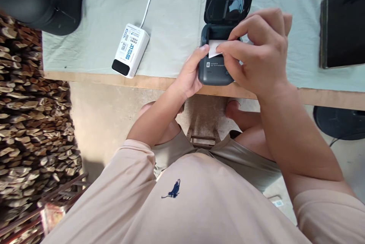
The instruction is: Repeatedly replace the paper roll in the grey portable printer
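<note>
right grip (261,52) holds white paper (213,48) at its fingertips (220,48).

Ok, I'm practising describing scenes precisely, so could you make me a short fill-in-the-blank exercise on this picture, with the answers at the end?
1. The dark device, held in the left hand, has its lid swung ____.
2. The right hand pinches a slip coloured ____.
3. In the picture, the white box lies to the ____ of the dark device.
4. The cable on the white box points ____ from the person.

Missing words: open; white; left; away.
</note>
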A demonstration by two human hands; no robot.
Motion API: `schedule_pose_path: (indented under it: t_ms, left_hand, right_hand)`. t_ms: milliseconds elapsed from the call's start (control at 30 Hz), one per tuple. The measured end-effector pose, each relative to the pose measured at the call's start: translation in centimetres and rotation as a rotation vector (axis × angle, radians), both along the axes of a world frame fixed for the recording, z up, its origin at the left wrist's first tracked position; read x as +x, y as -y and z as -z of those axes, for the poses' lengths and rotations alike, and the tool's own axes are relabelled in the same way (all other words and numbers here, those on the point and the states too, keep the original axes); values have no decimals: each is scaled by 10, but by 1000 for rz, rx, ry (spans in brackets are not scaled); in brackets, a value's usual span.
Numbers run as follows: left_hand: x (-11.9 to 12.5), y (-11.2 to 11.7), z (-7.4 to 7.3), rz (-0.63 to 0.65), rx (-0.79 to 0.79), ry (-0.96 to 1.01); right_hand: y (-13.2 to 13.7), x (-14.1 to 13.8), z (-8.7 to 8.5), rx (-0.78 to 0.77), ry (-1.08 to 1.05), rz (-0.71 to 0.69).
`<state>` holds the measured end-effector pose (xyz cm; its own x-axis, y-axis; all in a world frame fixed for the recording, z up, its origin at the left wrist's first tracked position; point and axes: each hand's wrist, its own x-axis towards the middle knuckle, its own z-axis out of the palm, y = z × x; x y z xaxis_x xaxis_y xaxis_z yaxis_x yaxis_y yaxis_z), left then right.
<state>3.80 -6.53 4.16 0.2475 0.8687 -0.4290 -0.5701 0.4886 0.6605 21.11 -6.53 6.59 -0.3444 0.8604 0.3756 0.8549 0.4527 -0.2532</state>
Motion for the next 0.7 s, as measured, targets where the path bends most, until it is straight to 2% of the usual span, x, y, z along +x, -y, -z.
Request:
schedule_pose_path:
  t_ms: [133, 300, 400, 500, 600, 700]
  left_hand:
    - [-5, -1, 3, 49, -23, -58]
    - [-7, 1, 3, 74, 35, -97]
    - [-5, 2, 5, 56, 34, -180]
    - [-4, 1, 7, 71, 24, -196]
    - [-5, 1, 8, 89, 22, -178]
    - [-5, 2, 7, 91, 16, -180]
  right_hand:
    - [1, -3, 14, 86, -137, -15]
    - [2, 0, 23, -56, -164, -69]
    - [0, 4, 26, 15, -222, -69]
    - [-7, 10, 33, 61, -352, -31]
    - [-15, 16, 38, 12, -423, 57]
    - [-18, 17, 37, 49, -495, 65]
